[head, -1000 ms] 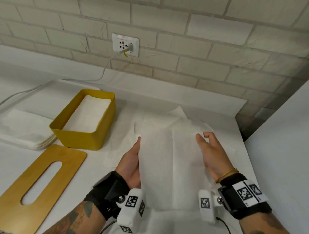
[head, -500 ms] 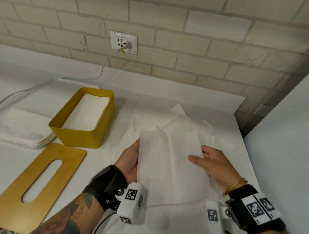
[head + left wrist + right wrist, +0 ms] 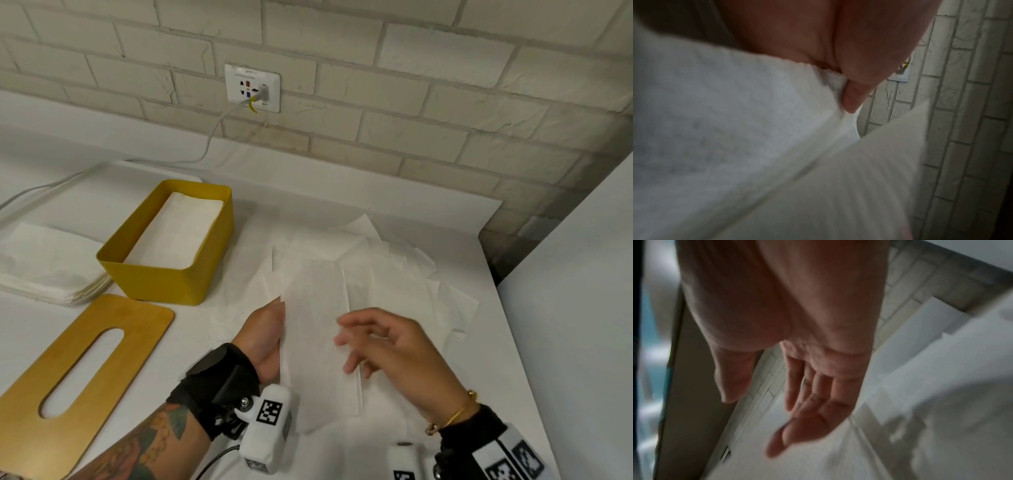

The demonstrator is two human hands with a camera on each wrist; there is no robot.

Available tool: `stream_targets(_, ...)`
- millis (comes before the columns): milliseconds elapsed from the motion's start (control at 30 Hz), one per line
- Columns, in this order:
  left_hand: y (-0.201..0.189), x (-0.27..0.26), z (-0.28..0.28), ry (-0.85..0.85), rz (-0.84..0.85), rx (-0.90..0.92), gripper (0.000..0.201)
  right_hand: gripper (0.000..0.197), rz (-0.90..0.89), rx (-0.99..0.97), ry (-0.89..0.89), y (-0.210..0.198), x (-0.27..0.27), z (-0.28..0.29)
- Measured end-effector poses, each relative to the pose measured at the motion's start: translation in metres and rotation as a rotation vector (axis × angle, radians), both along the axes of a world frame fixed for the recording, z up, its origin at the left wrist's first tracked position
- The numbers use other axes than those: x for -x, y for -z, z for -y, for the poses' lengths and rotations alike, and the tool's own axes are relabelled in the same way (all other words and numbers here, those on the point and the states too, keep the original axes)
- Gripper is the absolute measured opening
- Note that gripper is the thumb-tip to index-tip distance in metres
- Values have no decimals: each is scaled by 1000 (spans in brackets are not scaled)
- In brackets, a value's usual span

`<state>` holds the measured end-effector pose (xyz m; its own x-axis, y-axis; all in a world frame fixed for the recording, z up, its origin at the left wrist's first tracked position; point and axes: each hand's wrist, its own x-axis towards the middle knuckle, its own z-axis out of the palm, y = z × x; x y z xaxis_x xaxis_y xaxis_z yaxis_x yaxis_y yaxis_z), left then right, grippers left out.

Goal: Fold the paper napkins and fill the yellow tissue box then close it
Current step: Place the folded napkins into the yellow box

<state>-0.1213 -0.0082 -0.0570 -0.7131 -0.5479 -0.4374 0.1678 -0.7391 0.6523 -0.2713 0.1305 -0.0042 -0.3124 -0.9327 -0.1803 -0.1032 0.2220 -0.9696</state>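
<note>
A folded white paper napkin (image 3: 317, 329) is held up above the table by my left hand (image 3: 270, 337), which grips its left edge; the wrist view shows the napkin (image 3: 740, 129) pinched under my thumb (image 3: 853, 97). My right hand (image 3: 373, 339) hovers over the napkin's right side with loose, spread fingers (image 3: 797, 402) holding nothing. The yellow tissue box (image 3: 171, 246) stands open at the left with folded napkins inside. Its wooden lid (image 3: 78, 373) with an oval slot lies flat in front of it.
Several unfolded napkins (image 3: 387, 267) lie spread on the white table behind my hands. A stack of white napkins (image 3: 44, 267) sits left of the box. A wall socket (image 3: 252, 87) with a cable is behind. A white panel (image 3: 575, 308) rises at the right.
My right hand let go of the napkin's right edge and moved left over it, now open. The napkin went from wide to a narrower folded strip held by my left hand alone.
</note>
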Motion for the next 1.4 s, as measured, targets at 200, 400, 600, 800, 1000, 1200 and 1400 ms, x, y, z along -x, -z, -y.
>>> stream_targets(200, -4, 0, -4, -19, -82, -38, 31, 18, 17, -20, 308, 16, 26, 14)
stream_targets(400, -15, 3, -12, 42, 9, 20, 53, 15, 118, -12, 281, 23, 17, 28)
stream_targets(600, -24, 9, -16, -62, 90, 226, 43, 20, 165, 37, 399, 31, 12, 37)
stream_targets(800, -34, 8, -2, -233, 107, 286, 33, 30, 122, -56, 82, 37, -6, 35)
stream_targets(1000, -26, 5, -5, -153, 138, 245, 36, 35, 82, -55, 8, 38, -19, 39)
stream_targets(1200, -23, 1, 6, -237, 129, 260, 30, 21, 170, -201, -167, 47, -28, 20)
stream_targets(1400, -26, -13, 23, -321, 85, 233, 19, 15, -74, -332, -360, 18, 12, 3)
